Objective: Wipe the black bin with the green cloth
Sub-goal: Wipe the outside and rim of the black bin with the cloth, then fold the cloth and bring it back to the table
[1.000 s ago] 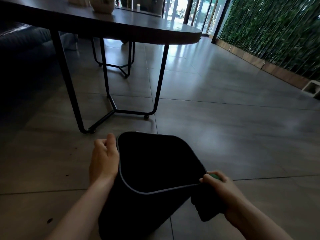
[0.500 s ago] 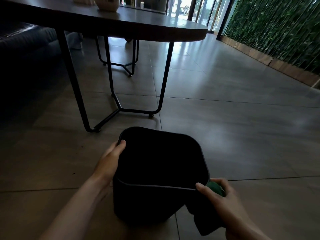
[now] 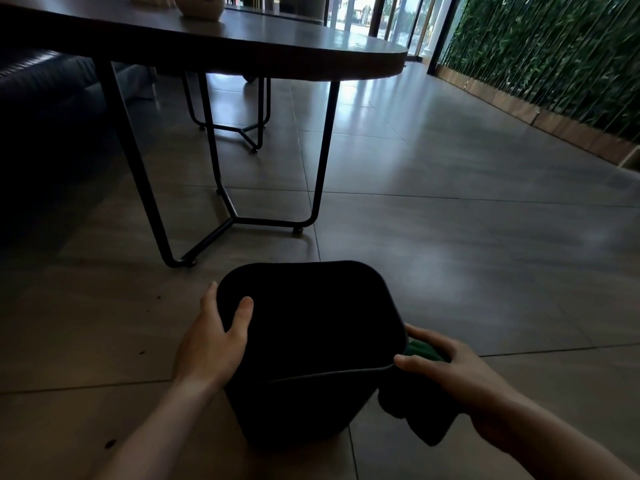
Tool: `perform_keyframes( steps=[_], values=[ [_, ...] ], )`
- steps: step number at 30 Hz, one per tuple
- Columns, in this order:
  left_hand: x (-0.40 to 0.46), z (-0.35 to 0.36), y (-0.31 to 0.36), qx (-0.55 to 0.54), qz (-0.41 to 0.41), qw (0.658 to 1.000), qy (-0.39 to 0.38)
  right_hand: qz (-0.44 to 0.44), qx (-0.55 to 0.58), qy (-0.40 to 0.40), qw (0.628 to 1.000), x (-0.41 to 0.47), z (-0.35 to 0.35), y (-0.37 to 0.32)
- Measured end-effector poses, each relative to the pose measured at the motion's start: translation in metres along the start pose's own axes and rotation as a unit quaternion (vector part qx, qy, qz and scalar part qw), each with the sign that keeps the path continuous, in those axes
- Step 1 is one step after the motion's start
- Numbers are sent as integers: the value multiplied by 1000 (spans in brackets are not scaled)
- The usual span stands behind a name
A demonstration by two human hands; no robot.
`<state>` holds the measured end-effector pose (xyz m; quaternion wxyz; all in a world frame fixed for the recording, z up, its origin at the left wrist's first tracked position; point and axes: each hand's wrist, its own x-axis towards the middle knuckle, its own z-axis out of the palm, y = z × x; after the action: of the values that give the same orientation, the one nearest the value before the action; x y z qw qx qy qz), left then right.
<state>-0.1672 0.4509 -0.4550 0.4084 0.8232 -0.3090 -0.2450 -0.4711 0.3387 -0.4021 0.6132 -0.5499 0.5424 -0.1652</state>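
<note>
The black bin stands upright on the tiled floor at the bottom centre, its open mouth facing up. My left hand grips the bin's left rim, thumb inside and fingers outside. My right hand holds the green cloth against the bin's right outer wall near the rim, thumb on the rim corner. Most of the cloth hangs dark below the hand, and only a small green patch shows.
A dark oval table on thin black metal legs stands just beyond the bin, with a pale pot on top. A dark sofa sits at the left. A green plant wall runs along the right.
The bin has gone from tilted toward me to standing upright. My left hand shifted from the outer wall to hook its thumb over the rim. My right hand stays at the right corner.
</note>
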Motion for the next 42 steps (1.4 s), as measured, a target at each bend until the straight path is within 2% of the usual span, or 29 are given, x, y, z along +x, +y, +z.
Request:
perform_keyframes(
  steps=[8,12,17,21,24,27,31,36,39,42],
  values=[
    [-13,-1,3,104,38,994,-10,2,-63,-69,996,6,-9,-4],
    [-14,-3,7,123,35,992,-23,20,-136,-89,986,5,-15,-4],
    [-11,-2,9,161,24,987,-8,-14,-220,-31,975,6,-33,-23],
    [-11,-4,17,188,13,982,8,-71,-198,37,977,7,-47,-40],
    [-19,-2,28,204,93,972,69,-124,-137,90,979,9,-48,-45],
    [-28,4,47,147,213,962,85,-158,-52,101,981,8,-41,-49],
    [-46,20,75,52,305,951,17,-167,82,46,981,3,-20,-56],
    [-67,38,97,-20,344,933,-106,-149,151,-100,972,-8,19,-55],
    [-73,43,101,-27,358,927,-113,-118,171,-166,964,-10,33,-50],
    [-71,39,100,-7,380,921,-90,-122,134,-182,966,-10,28,-49]
  ],
)
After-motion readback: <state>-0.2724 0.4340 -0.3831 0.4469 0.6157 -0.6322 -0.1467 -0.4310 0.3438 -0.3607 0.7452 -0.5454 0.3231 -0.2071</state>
